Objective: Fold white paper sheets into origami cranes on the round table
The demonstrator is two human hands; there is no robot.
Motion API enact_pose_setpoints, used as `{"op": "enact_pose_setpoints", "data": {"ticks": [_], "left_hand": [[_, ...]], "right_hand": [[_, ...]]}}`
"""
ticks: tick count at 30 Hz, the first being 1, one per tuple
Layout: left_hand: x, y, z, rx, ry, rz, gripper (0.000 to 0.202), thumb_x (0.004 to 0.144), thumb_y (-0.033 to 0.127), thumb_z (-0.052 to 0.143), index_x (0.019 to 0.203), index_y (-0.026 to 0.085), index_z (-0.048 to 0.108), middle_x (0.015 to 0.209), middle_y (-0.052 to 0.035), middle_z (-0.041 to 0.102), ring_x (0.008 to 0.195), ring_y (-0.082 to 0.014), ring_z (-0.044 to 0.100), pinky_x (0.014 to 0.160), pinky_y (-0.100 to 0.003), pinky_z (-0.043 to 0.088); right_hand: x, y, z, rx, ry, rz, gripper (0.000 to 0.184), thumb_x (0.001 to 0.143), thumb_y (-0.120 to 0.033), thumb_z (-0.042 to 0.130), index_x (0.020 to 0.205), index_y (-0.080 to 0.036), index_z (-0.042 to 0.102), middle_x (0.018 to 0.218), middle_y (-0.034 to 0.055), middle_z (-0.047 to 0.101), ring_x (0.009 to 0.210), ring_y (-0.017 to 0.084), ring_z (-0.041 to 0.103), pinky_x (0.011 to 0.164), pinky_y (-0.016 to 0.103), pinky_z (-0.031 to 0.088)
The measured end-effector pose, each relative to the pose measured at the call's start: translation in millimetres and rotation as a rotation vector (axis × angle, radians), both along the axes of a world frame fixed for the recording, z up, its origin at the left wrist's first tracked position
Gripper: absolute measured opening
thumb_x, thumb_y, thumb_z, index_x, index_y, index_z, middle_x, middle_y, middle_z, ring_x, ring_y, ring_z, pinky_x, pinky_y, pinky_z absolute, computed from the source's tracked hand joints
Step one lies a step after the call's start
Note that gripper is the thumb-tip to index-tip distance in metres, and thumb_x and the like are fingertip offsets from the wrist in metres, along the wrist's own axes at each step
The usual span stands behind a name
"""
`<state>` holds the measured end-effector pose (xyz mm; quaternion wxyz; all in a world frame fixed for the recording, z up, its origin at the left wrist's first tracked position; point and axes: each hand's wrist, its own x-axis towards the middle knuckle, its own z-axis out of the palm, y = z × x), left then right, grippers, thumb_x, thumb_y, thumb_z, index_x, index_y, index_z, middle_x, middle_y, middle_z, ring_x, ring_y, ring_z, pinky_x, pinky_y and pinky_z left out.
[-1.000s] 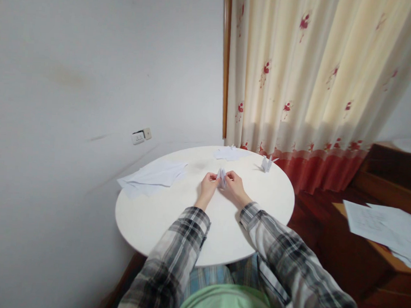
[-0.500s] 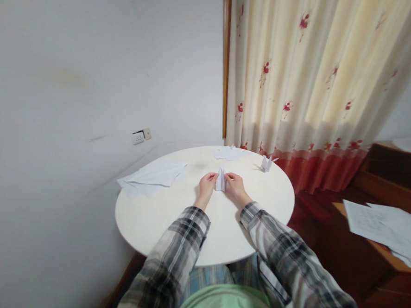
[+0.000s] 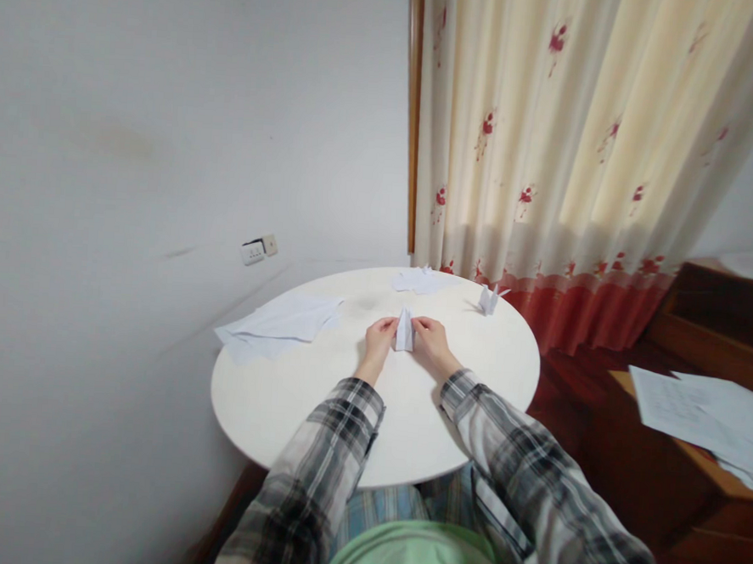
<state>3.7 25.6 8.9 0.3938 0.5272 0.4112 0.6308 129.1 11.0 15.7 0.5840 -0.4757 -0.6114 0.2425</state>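
Observation:
A small piece of folded white paper (image 3: 405,331) with a pointed top is held between my two hands over the middle of the round white table (image 3: 266,411). My left hand (image 3: 380,342) pinches its left edge, fingers closed. On the opposite edge my right hand (image 3: 432,340) does the same with its thumb and fingers. The fingertips are partly hidden, and the finer folds are too small to make out. Farther right, near the table's edge, stands a folded paper figure (image 3: 488,301) with pointed tips.
Loose white sheets (image 3: 285,321) lie on the table's left side, reaching its edge. More paper pieces (image 3: 420,280) are at the far edge. Beside the table, written sheets (image 3: 693,412) rest on a wooden cabinet (image 3: 646,469). A wall socket (image 3: 252,252) and a flowered curtain (image 3: 519,137) are behind.
The folded paper is turned slightly between my fingers, and its lower part looks a little wider. Both hands stay in almost the same place.

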Motion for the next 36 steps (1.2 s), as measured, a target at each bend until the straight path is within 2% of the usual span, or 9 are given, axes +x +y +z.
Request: {"op": "enact_pose_setpoints", "data": {"ticks": [3, 9, 15, 20, 24, 29, 31, 36], "left_hand": [[0, -1, 1.3, 0.018, 0.048, 0.021, 0.015, 0.066, 0.026, 0.059, 0.074, 0.013, 0.063, 0.077, -0.0061, 0.065, 0.07, -0.0141, 0.057, 0.068, -0.026, 0.046], [-1, -4, 7.4, 0.142, 0.233, 0.226, 0.015, 0.071, 0.03, 0.057, 0.071, 0.015, 0.06, 0.077, -0.0048, 0.062, 0.073, -0.0144, 0.055, 0.072, -0.027, 0.043], [3, -3, 5.2, 0.129, 0.27, 0.152, 0.016, 0.068, 0.031, 0.062, 0.073, 0.016, 0.058, 0.077, -0.0033, 0.06, 0.07, -0.0131, 0.054, 0.069, -0.025, 0.044], [6, -2, 5.0, 0.09, 0.233, 0.164, 0.025, 0.061, 0.024, 0.068, 0.081, 0.017, 0.054, 0.083, -0.0027, 0.06, 0.071, -0.0123, 0.055, 0.066, -0.024, 0.045], [6, -5, 8.8, 0.075, 0.212, 0.153, 0.02, 0.065, 0.016, 0.062, 0.082, 0.017, 0.052, 0.085, -0.0034, 0.059, 0.073, -0.0122, 0.056, 0.067, -0.024, 0.045], [5, -7, 10.8, 0.063, 0.203, 0.157, 0.022, 0.064, 0.009, 0.057, 0.083, 0.017, 0.051, 0.084, -0.0034, 0.058, 0.071, -0.0117, 0.056, 0.064, -0.023, 0.045], [5, -6, 10.5, 0.07, 0.197, 0.172, 0.023, 0.062, 0.008, 0.059, 0.082, 0.017, 0.051, 0.08, -0.0024, 0.058, 0.069, -0.0119, 0.055, 0.065, -0.024, 0.045], [6, -5, 10.6, 0.021, 0.187, 0.112, 0.018, 0.064, 0.004, 0.055, 0.075, 0.017, 0.052, 0.07, 0.0001, 0.058, 0.066, -0.0115, 0.055, 0.067, -0.025, 0.044]], "right_hand": [[0, 1, -0.8, 0.006, -0.004, 0.0, 0.026, 0.076, -0.029, 0.048, 0.073, -0.013, 0.068, 0.076, 0.0051, 0.068, 0.07, 0.015, 0.058, 0.065, 0.024, 0.042], [1, 6, -4.4, 0.022, -0.04, -0.057, 0.024, 0.075, -0.027, 0.051, 0.079, -0.011, 0.069, 0.083, 0.0092, 0.069, 0.076, 0.017, 0.06, 0.071, 0.026, 0.043], [3, 9, -6.9, 0.05, -0.067, -0.049, 0.021, 0.074, -0.025, 0.053, 0.081, -0.012, 0.069, 0.086, 0.0106, 0.069, 0.078, 0.018, 0.061, 0.073, 0.027, 0.045], [2, 7, -5.0, 0.053, -0.077, -0.048, 0.018, 0.073, -0.024, 0.055, 0.078, -0.014, 0.068, 0.085, 0.0093, 0.069, 0.077, 0.018, 0.061, 0.073, 0.027, 0.046], [0, 3, -1.2, 0.061, -0.037, -0.045, 0.014, 0.071, -0.025, 0.056, 0.075, -0.016, 0.066, 0.084, 0.0077, 0.069, 0.076, 0.017, 0.06, 0.072, 0.026, 0.045], [-3, -1, 1.1, 0.038, 0.043, -0.006, 0.017, 0.075, -0.029, 0.048, 0.069, -0.016, 0.059, 0.07, 0.0039, 0.064, 0.067, 0.014, 0.058, 0.063, 0.024, 0.044], [-3, -1, 0.8, 0.011, 0.111, -0.011, 0.013, 0.072, -0.029, 0.052, 0.075, -0.017, 0.056, 0.069, 0.0024, 0.062, 0.062, 0.013, 0.057, 0.059, 0.024, 0.044], [-4, -1, 1.0, -0.012, 0.124, 0.01, 0.033, 0.069, -0.025, 0.053, 0.101, -0.016, 0.054, 0.065, -0.0008, 0.06, 0.058, 0.012, 0.055, 0.058, 0.024, 0.043]]}}
